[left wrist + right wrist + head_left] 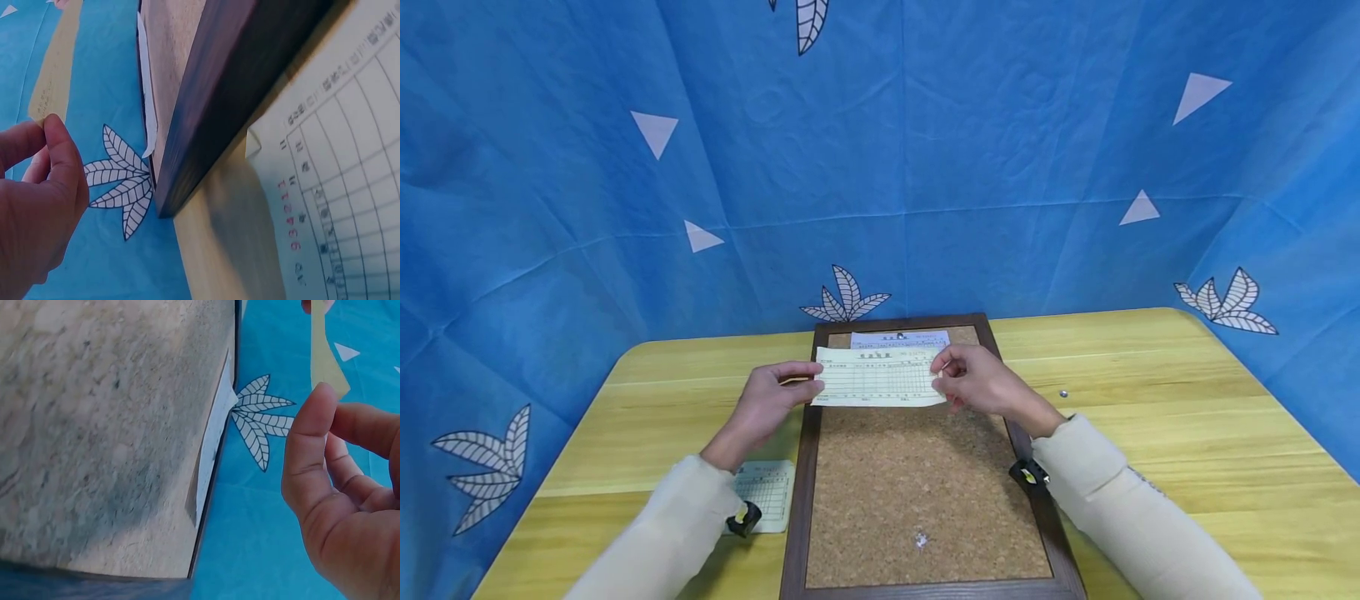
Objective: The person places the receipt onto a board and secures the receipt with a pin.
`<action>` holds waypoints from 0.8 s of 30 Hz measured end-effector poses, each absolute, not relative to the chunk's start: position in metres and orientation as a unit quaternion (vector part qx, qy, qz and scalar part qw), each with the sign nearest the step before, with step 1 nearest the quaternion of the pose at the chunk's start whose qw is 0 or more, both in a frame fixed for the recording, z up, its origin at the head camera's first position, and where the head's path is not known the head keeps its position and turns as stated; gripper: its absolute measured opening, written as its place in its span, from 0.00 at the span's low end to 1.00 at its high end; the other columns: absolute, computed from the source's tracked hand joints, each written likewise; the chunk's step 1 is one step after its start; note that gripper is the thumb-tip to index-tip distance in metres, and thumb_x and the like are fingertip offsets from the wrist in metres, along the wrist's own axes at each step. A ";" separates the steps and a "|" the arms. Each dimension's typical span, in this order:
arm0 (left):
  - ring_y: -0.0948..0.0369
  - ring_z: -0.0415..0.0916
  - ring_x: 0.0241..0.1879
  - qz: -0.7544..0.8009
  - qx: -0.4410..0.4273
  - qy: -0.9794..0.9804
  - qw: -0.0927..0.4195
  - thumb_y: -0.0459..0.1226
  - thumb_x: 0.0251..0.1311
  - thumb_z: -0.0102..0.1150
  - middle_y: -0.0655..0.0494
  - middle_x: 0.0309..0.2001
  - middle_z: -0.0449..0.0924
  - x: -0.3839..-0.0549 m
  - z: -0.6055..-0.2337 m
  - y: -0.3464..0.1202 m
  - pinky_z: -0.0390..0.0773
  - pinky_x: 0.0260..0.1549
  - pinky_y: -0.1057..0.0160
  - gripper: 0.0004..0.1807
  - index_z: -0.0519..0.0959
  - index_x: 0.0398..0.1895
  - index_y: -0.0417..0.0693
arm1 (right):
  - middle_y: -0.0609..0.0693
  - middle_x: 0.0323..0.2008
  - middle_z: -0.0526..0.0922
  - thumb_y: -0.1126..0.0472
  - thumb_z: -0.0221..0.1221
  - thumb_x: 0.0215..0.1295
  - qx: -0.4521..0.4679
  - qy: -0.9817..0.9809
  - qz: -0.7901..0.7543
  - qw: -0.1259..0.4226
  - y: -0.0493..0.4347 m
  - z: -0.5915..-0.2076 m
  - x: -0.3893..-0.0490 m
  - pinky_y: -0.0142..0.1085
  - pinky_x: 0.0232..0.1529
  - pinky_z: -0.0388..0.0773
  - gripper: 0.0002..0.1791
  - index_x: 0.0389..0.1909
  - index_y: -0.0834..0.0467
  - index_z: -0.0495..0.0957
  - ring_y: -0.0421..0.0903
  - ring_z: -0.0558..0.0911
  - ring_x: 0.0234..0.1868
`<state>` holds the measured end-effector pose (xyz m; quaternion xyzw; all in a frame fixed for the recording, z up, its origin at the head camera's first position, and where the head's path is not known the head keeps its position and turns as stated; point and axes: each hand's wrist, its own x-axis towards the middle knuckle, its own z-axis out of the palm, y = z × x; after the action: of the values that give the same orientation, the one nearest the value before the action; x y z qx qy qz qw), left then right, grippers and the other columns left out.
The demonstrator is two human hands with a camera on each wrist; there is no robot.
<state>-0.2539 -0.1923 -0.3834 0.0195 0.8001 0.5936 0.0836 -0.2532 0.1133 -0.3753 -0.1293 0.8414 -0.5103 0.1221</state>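
A pale yellow printed form slip (880, 379) is stretched between my two hands, raised over the upper part of a cork board (925, 492). My left hand (769, 400) pinches its left edge between thumb and fingers. At the other end my right hand (983, 380) pinches the right edge; the right wrist view shows thumb and index finger meeting on the paper (326, 369). Behind it, a white printed slip (917, 337) lies at the top of the board, with a small dark pin-like spot at its upper edge. The held slip hides its lower part.
Left of the board's dark wooden frame (801, 508), a pad of printed forms (771, 496) lies partly under my left forearm. Small silvery pieces (921, 540) rest low on the cork. A small metal tack (1063, 392) sits on the wooden table (1210, 417). Blue cloth (880, 167) hangs behind.
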 end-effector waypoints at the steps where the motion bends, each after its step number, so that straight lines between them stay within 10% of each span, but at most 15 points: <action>1: 0.55 0.77 0.51 0.591 0.018 0.802 0.083 0.31 0.66 0.62 0.41 0.57 0.77 -0.254 -0.384 -0.191 0.78 0.49 0.60 0.18 0.79 0.57 0.34 | 0.54 0.28 0.75 0.71 0.56 0.70 -0.124 0.841 -0.512 0.124 0.114 -0.375 -0.253 0.51 0.33 0.81 0.06 0.45 0.68 0.75 0.47 0.77 0.24; 24: 0.51 0.78 0.52 0.583 0.017 0.809 0.067 0.30 0.64 0.63 0.42 0.52 0.79 -0.254 -0.401 -0.165 0.80 0.47 0.55 0.16 0.82 0.55 0.36 | 0.55 0.33 0.72 0.74 0.56 0.68 -0.099 0.835 -0.525 0.130 0.134 -0.383 -0.253 0.46 0.32 0.82 0.09 0.47 0.70 0.74 0.47 0.77 0.28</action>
<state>-0.2537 -0.1654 -0.4010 0.0169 0.8093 0.5833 0.0669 -0.2533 0.1336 -0.3826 -0.0989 0.8354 -0.5247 0.1303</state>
